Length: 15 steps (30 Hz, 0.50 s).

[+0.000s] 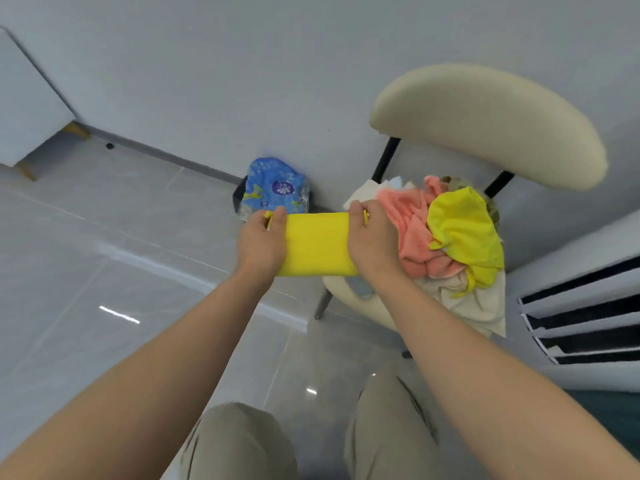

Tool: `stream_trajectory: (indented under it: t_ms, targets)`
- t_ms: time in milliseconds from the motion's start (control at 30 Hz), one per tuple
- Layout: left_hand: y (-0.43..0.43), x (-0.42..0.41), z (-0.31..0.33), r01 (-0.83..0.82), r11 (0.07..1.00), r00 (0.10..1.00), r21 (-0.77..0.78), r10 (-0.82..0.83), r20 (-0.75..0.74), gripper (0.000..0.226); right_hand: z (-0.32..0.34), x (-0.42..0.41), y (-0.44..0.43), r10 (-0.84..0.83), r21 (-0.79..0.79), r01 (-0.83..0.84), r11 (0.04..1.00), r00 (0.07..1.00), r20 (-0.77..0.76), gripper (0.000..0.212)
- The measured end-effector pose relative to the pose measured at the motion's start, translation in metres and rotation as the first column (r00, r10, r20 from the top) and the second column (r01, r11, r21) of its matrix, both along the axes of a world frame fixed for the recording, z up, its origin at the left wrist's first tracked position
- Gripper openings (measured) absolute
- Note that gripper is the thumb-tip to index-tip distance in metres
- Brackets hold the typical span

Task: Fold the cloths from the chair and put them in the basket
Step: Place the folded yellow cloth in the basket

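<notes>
A folded yellow cloth (317, 244) is stretched flat in the air between my hands, just left of the chair. My left hand (261, 240) pinches its left top corner and my right hand (372, 239) pinches its right top corner. On the seat of the cream chair (485, 123) lies a pile of cloths: a pink one (412, 220), a crumpled yellow one (464, 230) and a beige one (485, 306) hanging over the front edge. A dark basket (239, 195) stands on the floor by the wall, mostly hidden behind a blue plastic package (273, 187).
A white slatted unit (585, 313) stands at the right, close to the chair. A white piece of furniture with wooden legs (27, 109) stands far left. My knees in beige trousers (242, 441) are at the bottom. The floor is glossy grey tile.
</notes>
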<state>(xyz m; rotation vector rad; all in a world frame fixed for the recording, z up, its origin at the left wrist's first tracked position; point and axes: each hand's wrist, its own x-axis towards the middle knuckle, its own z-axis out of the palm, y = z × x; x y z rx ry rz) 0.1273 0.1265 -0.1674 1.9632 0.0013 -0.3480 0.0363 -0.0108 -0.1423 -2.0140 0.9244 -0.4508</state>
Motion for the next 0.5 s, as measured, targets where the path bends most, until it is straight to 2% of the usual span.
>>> stream_trajectory:
  t_ms: [100, 233, 333, 500]
  targets:
    - [0.047, 0.02, 0.081, -0.033, 0.999, 0.999, -0.019, 0.033, -0.012, 0.024, 0.071, 0.03, 0.038, 0.07, 0.037, -0.069, 0.997, 0.997, -0.042, 0.03]
    - [0.118, 0.04, 0.202, -0.092, 0.996, 0.996, 0.002, 0.092, -0.02, 0.022, 0.178, 0.06, 0.102, 0.138, 0.061, -0.135, 0.989, 0.989, -0.055, 0.03]
    - [0.168, 0.051, 0.268, -0.133, 0.991, 0.99, 0.02, 0.134, -0.037, 0.022, 0.237, 0.077, 0.146, 0.161, 0.058, -0.158, 0.986, 0.986, -0.051, 0.033]
    - [0.256, 0.087, 0.331, -0.165, 0.985, 0.986, 0.04, 0.166, -0.016, 0.038, 0.308, 0.117, 0.224, 0.246, 0.077, -0.245, 0.966, 0.969, -0.007, 0.031]
